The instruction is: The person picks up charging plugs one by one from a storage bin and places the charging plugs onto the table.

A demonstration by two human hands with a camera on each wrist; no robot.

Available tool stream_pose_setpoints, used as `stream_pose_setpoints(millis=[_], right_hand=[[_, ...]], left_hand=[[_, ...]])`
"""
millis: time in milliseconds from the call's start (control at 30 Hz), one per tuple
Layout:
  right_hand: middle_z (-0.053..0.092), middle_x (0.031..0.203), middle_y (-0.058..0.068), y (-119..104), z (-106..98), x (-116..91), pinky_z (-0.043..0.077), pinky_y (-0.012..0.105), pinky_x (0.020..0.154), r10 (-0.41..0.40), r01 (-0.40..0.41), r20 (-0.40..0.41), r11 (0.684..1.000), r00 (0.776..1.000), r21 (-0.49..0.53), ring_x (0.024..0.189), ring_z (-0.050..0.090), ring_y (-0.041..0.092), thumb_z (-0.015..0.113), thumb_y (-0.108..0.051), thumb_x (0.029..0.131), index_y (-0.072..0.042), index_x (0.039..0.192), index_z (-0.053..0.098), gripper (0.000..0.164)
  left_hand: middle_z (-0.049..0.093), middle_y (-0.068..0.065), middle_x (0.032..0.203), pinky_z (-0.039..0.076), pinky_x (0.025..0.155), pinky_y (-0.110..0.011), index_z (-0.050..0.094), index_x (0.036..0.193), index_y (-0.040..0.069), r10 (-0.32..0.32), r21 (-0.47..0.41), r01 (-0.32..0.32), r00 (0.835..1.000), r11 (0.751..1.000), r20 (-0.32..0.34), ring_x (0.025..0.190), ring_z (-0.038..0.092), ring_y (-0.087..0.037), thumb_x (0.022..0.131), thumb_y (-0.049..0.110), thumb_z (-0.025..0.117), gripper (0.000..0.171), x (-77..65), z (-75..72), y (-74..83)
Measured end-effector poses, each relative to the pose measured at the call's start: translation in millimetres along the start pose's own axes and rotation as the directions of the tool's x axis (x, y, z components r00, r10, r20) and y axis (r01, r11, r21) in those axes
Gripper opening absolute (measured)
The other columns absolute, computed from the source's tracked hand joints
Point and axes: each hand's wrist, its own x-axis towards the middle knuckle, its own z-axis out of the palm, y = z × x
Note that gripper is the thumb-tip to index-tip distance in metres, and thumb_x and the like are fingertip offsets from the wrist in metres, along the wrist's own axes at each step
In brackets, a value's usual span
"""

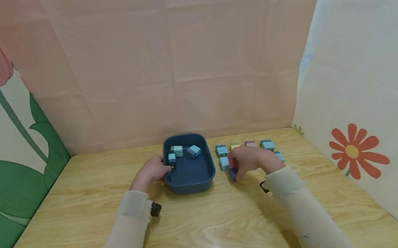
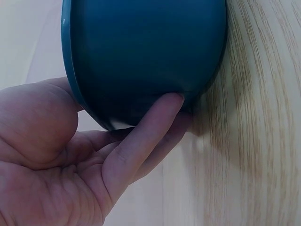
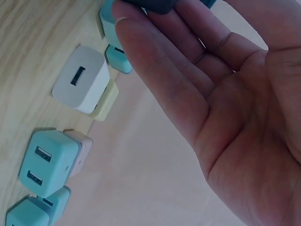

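Note:
A dark blue plastic bin (image 1: 191, 188) stands on the table with 3 plug chargers inside: a mint one (image 1: 177, 151), a blue one (image 1: 195, 150) and a smaller blue one (image 1: 172, 158). My left hand (image 1: 151, 170) grips the bin's left side, thumb over the rim, fingers against the outer wall in the left wrist view. To the bin's right, my right hand (image 1: 249, 159) pinches a purple charger (image 1: 232, 175), which looks dark in the right wrist view and is mostly hidden by fingers. Beside those fingers sits a light blue charger (image 1: 224, 164).
More chargers stand in rows at the right: blue (image 1: 221, 150), yellow (image 1: 235, 145), pink (image 1: 250, 143) and another blue (image 1: 267, 145). A white charger (image 3: 82, 77) and a turquoise two-port charger (image 3: 49, 162) show in the right wrist view. A pink backdrop (image 1: 170, 62) rises behind the table.

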Motion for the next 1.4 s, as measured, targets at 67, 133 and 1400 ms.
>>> stream_pose_setpoints(millis=[67, 133, 1400], right_hand=[[0.073, 0.103, 0.002, 0, 2, 2, 0.056, 0.035, 0.089, -0.004, 0.004, 0.009, 1.0, 1.0, 0.01, 0.091, 0.064, 0.014, 0.093, -0.011, 0.082, -0.013, 0.104, 0.073, 0.03], [0.072, 0.104, 0.003, -1, 3, 3, 0.058, 0.033, 0.085, 0.0, -0.001, 0.018, 0.999, 1.0, 0.034, 0.092, 0.063, 0.015, 0.093, -0.009, 0.082, -0.011, 0.105, 0.072, 0.03], [0.073, 0.106, 0.002, -8, 8, 15, 0.059, 0.034, 0.087, 0.039, -0.038, 0.072, 0.999, 0.997, -0.009, 0.095, 0.065, 0.015, 0.095, -0.016, 0.083, -0.012, 0.107, 0.073, 0.033]], left_hand=[[0.075, -0.025, 0.119, 0.066, 0.076, -0.035, 0.064, 0.131, -0.007, -0.003, 0.002, 0.003, 1.0, 1.0, -0.001, 0.081, 0.076, -0.022, 0.106, 0.016, 0.062, 0.035, 0.5, -0.2, -0.4], [0.075, -0.025, 0.121, 0.066, 0.077, -0.035, 0.064, 0.132, -0.007, -0.005, 0.003, 0.005, 1.0, 1.0, 0.0, 0.081, 0.076, -0.022, 0.106, 0.016, 0.062, 0.035, 0.8, -0.2, -0.4], [0.074, -0.024, 0.124, 0.066, 0.083, -0.037, 0.062, 0.138, -0.007, -0.033, 0.0, 0.033, 0.999, 0.999, 0.019, 0.089, 0.075, -0.023, 0.108, 0.017, 0.061, 0.038, -2.3, -1.7, 5.0]])
